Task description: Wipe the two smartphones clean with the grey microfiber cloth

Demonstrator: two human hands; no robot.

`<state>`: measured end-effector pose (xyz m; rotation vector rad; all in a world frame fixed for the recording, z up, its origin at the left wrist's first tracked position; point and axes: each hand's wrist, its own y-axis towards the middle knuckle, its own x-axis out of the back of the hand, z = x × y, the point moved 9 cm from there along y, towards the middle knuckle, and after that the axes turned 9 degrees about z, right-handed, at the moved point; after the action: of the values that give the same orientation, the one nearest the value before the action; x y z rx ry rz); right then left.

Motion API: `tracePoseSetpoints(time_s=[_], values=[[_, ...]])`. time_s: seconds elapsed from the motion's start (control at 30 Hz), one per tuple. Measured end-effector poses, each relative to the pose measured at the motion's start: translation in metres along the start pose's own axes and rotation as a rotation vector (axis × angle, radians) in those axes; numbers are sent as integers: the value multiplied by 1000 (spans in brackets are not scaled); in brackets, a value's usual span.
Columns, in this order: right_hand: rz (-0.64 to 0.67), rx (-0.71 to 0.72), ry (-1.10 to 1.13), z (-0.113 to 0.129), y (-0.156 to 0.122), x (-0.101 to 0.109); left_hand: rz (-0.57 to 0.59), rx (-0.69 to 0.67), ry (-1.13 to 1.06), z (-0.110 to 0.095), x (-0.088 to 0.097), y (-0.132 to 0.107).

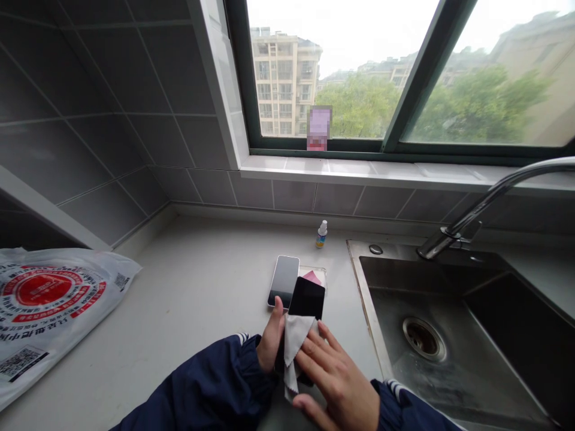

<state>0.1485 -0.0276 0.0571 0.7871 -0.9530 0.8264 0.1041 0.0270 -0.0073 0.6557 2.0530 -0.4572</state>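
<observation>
My left hand point(271, 336) grips a black smartphone point(308, 297) along its left edge, thumb up and the other fingers hidden beneath. A light grey cloth point(298, 335) lies over the lower part of its screen. With fingers stretched out, my right hand point(330, 371) presses the cloth flat against the phone. A second phone point(286, 278), white-edged with a dark screen, rests on the counter just beyond. Partly behind the held phone is a clear case point(324, 274) with a pink piece point(311, 276) in it. Farther back stands a small spray bottle point(321, 234) with a white top.
The pale counter point(215, 269) runs along a tiled wall under a window. A white plastic bag point(63, 311) with red print lies on the left. On the right are a steel sink point(386, 317) and a chrome faucet point(471, 209).
</observation>
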Motion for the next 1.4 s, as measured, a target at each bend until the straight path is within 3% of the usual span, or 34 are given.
tracePoseSetpoints(time_s=[0.2, 0.43, 0.6, 0.8, 1.07, 1.2, 1.4], values=[[-41, 145, 45, 11, 2, -5, -255, 32, 23, -5, 21, -7], [-55, 159, 53, 11, 0, -7, -254, 27, 24, -5, 19, -8], [-22, 110, 6, 13, 5, 3, -172, 11, 66, -1, 18, -6], [-3, -45, -37, 0, 1, 8, 55, 3, 78, 4, -1, -1], [-213, -251, -188, -32, -18, 3, 221, -61, 147, 3, -23, 1], [-282, -310, -253, -41, -24, 7, 262, -19, 149, 11, -18, -1], [-279, -295, -242, -42, -23, 9, 276, 60, 135, 23, -8, -4]])
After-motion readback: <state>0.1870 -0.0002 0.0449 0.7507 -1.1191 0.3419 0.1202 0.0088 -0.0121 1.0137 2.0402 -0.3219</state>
